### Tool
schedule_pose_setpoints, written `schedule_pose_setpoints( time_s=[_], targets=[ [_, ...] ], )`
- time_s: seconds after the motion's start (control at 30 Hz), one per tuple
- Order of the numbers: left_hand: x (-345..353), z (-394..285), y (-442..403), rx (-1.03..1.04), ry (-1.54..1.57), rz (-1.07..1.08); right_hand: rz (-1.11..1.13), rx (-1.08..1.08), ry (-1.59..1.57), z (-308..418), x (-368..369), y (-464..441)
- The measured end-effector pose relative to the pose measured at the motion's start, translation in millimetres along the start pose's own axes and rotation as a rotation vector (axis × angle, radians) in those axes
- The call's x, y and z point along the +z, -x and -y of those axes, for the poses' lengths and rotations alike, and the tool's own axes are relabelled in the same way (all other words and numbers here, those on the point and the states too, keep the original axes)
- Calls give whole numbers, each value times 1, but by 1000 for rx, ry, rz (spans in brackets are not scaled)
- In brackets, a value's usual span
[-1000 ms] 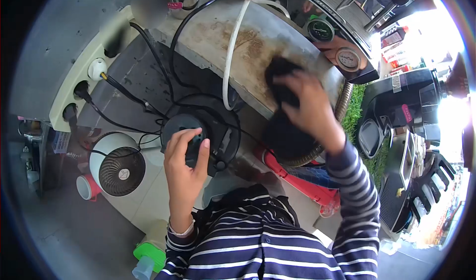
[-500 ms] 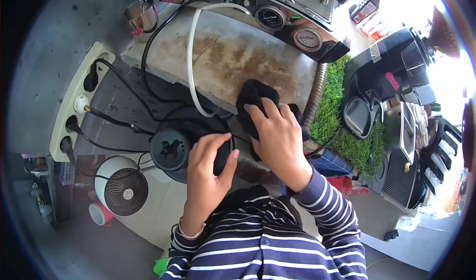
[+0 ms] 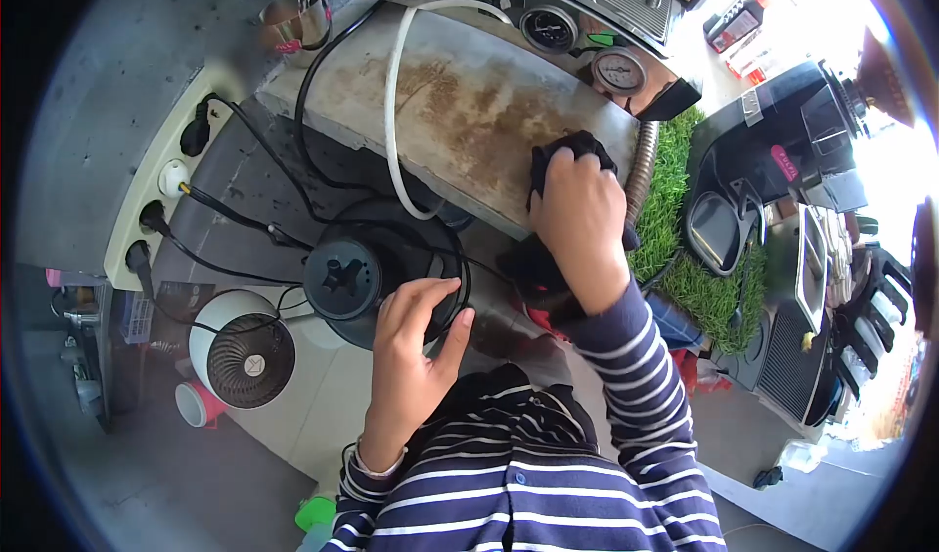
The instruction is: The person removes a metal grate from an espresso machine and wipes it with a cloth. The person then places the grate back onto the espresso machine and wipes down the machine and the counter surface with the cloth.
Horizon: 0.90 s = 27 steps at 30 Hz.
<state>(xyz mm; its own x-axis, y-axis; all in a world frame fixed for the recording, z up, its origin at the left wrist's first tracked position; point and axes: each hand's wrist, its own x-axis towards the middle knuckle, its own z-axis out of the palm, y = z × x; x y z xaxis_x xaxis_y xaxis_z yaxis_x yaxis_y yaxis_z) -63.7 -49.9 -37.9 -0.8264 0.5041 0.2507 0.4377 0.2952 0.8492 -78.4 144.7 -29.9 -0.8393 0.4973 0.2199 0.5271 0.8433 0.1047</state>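
Observation:
A black cloth (image 3: 579,145) is bunched under my right hand (image 3: 585,221), whose fingers are curled onto it. It presses on the right end of a grey slab (image 3: 381,112) marked with brown stains. My left hand (image 3: 419,347) hovers with fingers bent and thumb apart, holding nothing. Right beside it stands a black appliance with a round dark top (image 3: 342,278); whether the fingertips touch its rim I cannot tell. A white hose (image 3: 393,112) arches over the slab's left part.
Above the slab stands an espresso machine with a pressure gauge (image 3: 618,70). A ribbed metal hose (image 3: 642,166) and artificial grass (image 3: 675,190) border the right, near a black grinder (image 3: 773,141). Cables run from a power strip (image 3: 147,200) on the left, above a white fan (image 3: 245,352).
My right hand has slid the black cloth right and up along the slab, its fingers now more curled. My left hand has barely moved. The view has shifted slightly.

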Motion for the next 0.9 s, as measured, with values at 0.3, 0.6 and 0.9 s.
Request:
schedule_pose_setpoints(
  time_s=[0.3,0.6,0.9],
  targets=[
    [6,-11,-2,63,43,58,-262,-59,-54,1,15,-15],
    [12,-15,-16,154,87,-67,-166,-285,-438,18,12,-28],
    [16,-10,-4,112,114,-125,-165,-399,-395,30,0,21]
  ],
)
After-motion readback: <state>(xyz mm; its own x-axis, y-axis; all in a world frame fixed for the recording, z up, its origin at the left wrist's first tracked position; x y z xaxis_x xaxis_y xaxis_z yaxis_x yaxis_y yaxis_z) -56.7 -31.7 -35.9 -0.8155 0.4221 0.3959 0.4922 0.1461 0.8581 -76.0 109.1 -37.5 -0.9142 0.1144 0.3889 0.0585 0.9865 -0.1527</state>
